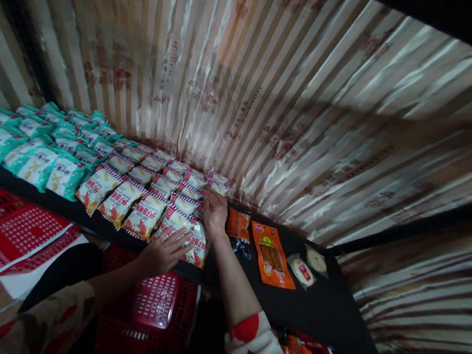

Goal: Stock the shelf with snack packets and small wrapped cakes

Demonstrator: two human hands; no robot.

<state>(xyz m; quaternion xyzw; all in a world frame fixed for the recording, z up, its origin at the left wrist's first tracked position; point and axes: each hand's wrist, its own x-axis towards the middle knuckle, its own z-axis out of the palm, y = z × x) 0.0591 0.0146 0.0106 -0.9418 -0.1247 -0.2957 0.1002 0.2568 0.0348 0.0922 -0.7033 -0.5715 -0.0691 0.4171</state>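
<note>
Rows of white snack bags [144, 215] with red lettering and striped top edges stand on a black shelf [323, 306]. My left hand [165, 251] is open, its fingers stretched out over the front of the bags near the right end of the front row. At the right end of the rows is my right hand [215, 211], fingers curled down among the bags; its fingertips are hidden, so I cannot make out what they hold. Just behind that hand stands another striped-top snack bag [218, 186].
Several teal snack bags [36, 165] fill the shelf's left end. To the right lie an orange packet [272, 255], a smaller orange packet [239, 224] and two round pale packs, one a labelled pack [302, 271]. Red baskets [149, 303] sit below. Pleated printed sheeting [212, 83] hangs behind.
</note>
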